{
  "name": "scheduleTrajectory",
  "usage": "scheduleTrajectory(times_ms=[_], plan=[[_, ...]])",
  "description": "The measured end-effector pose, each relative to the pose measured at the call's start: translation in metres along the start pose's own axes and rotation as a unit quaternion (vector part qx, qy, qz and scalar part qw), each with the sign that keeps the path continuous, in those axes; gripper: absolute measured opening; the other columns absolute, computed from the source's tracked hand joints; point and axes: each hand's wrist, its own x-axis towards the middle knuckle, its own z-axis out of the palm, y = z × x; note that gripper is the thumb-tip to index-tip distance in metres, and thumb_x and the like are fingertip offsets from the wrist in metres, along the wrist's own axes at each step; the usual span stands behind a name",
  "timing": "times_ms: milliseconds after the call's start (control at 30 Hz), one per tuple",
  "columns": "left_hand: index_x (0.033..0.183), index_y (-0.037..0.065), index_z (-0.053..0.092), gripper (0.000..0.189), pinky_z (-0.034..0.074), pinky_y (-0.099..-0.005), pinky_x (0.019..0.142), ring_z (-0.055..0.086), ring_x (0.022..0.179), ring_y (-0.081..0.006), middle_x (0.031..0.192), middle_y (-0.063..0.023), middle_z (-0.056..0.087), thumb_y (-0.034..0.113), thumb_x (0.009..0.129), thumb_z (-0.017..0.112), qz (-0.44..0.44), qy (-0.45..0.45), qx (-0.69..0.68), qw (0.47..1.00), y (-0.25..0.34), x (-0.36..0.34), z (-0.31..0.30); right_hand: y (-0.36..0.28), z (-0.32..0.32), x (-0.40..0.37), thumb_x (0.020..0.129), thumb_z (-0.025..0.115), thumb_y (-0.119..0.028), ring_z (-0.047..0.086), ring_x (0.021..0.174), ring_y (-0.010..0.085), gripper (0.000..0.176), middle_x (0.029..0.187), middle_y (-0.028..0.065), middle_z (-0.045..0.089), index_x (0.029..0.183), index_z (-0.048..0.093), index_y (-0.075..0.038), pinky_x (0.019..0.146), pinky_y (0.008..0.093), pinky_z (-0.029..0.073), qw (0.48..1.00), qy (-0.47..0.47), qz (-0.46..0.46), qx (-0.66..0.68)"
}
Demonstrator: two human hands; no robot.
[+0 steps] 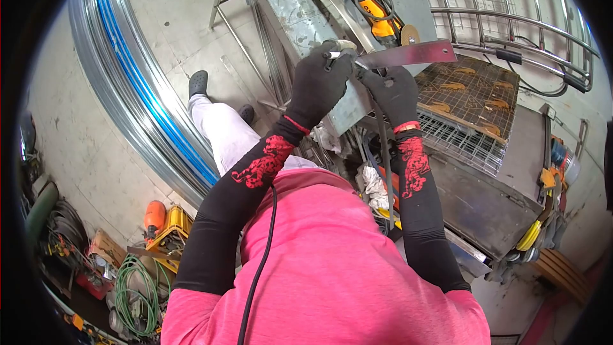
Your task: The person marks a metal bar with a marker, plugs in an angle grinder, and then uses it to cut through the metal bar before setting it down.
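My left hand [322,83], in a dark work glove, is closed around a slim white pen-like stick [332,55] at the edge of the metal-topped bench [295,18]. Beside it my right hand [392,94], gloved too, grips a flat metal blade [412,55] with a small hole near its far end. The blade points to the right and reflects pink. Between the hands, the fingers hide where the stick and blade meet. A long metal bar [350,18] lies on the bench just beyond them.
An orange angle grinder [378,18] with its cord and a tan disc [409,34] lie on the bench. Wire mesh [460,137] and a patterned board [476,92] are at right. Coiled metal strips [121,57] curve across the floor at left; a green hose [135,294] lies lower left.
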Motion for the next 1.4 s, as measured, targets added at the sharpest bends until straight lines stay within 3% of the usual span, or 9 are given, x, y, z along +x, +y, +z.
scheduleTrajectory(times_ms=[400,467,600,667,933,1000,1067,1133,1400], plan=[[0.119,0.001,0.074,0.018,0.045,-0.0277,0.051,0.057,0.056,-0.0055,0.074,-0.0022,0.070,0.014,0.108,0.068,0.122,-0.053,0.097,0.986,0.017,0.006,-0.001,0.013,0.007,0.001,0.087,0.084,-0.049,0.073,0.085,0.0392,0.046,0.090,0.0211,0.075,0.101,0.083,-0.006,0.076,0.0469,0.056,0.996,-0.037,0.037,-0.076],[0.109,0.006,0.076,0.013,0.058,-0.0433,0.068,0.076,0.083,-0.0348,0.095,-0.0157,0.075,0.008,0.098,0.068,0.168,-0.065,0.207,0.962,0.028,0.008,-0.004,0.022,0.014,-0.001,0.083,0.086,-0.060,0.066,0.072,0.0385,0.061,0.076,0.0182,0.067,0.075,0.069,-0.002,0.067,0.0497,0.050,0.999,0.015,-0.012,-0.033],[0.108,0.006,0.074,0.012,0.058,-0.0421,0.067,0.076,0.083,-0.0296,0.098,-0.0133,0.075,0.007,0.097,0.068,0.349,-0.013,0.314,0.883,0.031,0.024,-0.014,0.010,0.009,-0.002,0.082,0.088,-0.059,0.065,0.071,0.0391,0.060,0.075,0.0178,0.065,0.074,0.067,-0.003,0.066,0.0503,0.049,0.999,0.001,0.031,0.022],[0.109,-0.003,0.073,0.029,0.059,-0.0317,0.075,0.075,0.080,-0.0130,0.091,-0.0064,0.077,0.022,0.112,0.058,0.150,-0.014,0.068,0.986,0.040,0.019,-0.023,0.014,0.010,-0.002,0.082,0.089,-0.055,0.065,0.072,0.0397,0.057,0.074,0.0175,0.065,0.073,0.066,-0.004,0.067,0.0504,0.049,1.000,0.003,0.021,0.005],[0.117,0.006,0.076,0.023,0.056,-0.0321,0.068,0.072,0.077,-0.0162,0.086,-0.0093,0.076,0.023,0.106,0.064,-0.167,-0.120,0.048,0.977,0.028,0.011,-0.031,0.012,0.007,-0.005,0.084,0.086,-0.056,0.069,0.079,0.0423,0.053,0.080,0.0191,0.069,0.086,0.069,-0.006,0.071,0.0530,0.053,0.999,0.001,0.016,-0.030],[0.115,0.007,0.072,0.021,0.058,-0.0376,0.071,0.076,0.078,-0.0272,0.084,-0.0144,0.075,0.024,0.104,0.066,-0.034,-0.170,0.118,0.978,0.038,0.015,-0.007,0.006,0.002,-0.004,0.086,0.082,-0.055,0.072,0.086,0.0428,0.048,0.088,0.0181,0.074,0.100,0.074,-0.010,0.074,0.0539,0.055,1.000,0.010,0.006,0.000],[0.114,0.006,0.067,0.024,0.059,-0.0468,0.075,0.076,0.085,-0.0378,0.089,-0.0195,0.074,0.027,0.102,0.068,0.442,-0.186,0.327,0.814,0.028,0.040,0.010,0.007,0.006,-0.004,0.090,0.077,-0.048,0.074,0.090,0.0423,0.040,0.097,0.0139,0.078,0.118,0.076,-0.020,0.076,0.0549,0.058,1.000,0.007,0.014,0.016],[0.117,0.004,0.067,0.031,0.057,-0.0515,0.082,0.074,0.093,-0.0420,0.095,-0.0225,0.074,0.031,0.102,0.069,0.120,-0.191,0.208,0.952,0.066,0.040,0.034,0.015,0.015,-0.001,0.087,0.076,-0.044,0.074,0.083,0.0411,0.033,0.093,0.0143,0.077,0.109,0.077,-0.019,0.072,0.0548,0.058,0.999,0.027,-0.015,-0.009],[0.110,0.000,0.070,0.037,0.055,-0.0503,0.076,0.073,0.086,-0.0440,0.092,-0.0268,0.072,0.037,0.104,0.069,0.148,-0.195,0.357,0.901,0.083,0.036,0.034,-0.004,-0.003,-0.013,0.085,0.082,-0.033,0.073,0.097,0.0390,0.038,0.109,0.0192,0.075,0.107,0.074,-0.004,0.084,0.0500,0.058,0.981,0.123,-0.094,0.120]])
